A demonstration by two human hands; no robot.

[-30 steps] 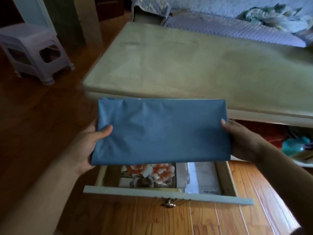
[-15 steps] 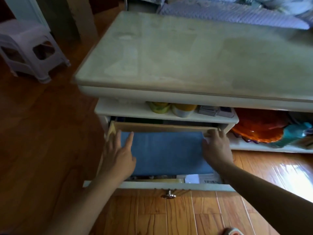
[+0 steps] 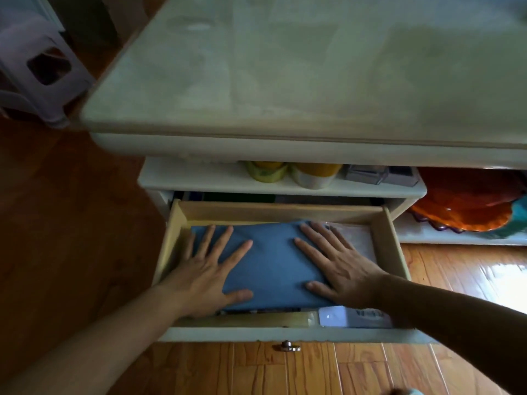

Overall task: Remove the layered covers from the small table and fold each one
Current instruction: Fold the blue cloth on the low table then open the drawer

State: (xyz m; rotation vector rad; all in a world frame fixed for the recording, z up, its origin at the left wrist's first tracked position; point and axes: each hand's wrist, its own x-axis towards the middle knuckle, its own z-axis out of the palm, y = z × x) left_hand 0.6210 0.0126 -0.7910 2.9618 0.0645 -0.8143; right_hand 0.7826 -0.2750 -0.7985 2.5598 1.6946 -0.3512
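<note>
A folded blue cover lies flat inside the pulled-out wooden drawer of the small table. My left hand rests palm down on the cover's left part with fingers spread straight. My right hand presses flat on its right part, fingers also spread. The tabletop is bare, pale and glossy. Papers and a patterned item lie under the cover, mostly hidden.
The drawer's front panel with a metal knob juts toward me over the wooden floor. A shelf above the drawer holds yellow jars and clear boxes. An orange dish sits on the lower right shelf. A lilac plastic stool stands far left.
A second ago both hands held the folded blue cover above the drawer. They lowered it in, and now both palms lie flat on it. The camera has moved closer.
</note>
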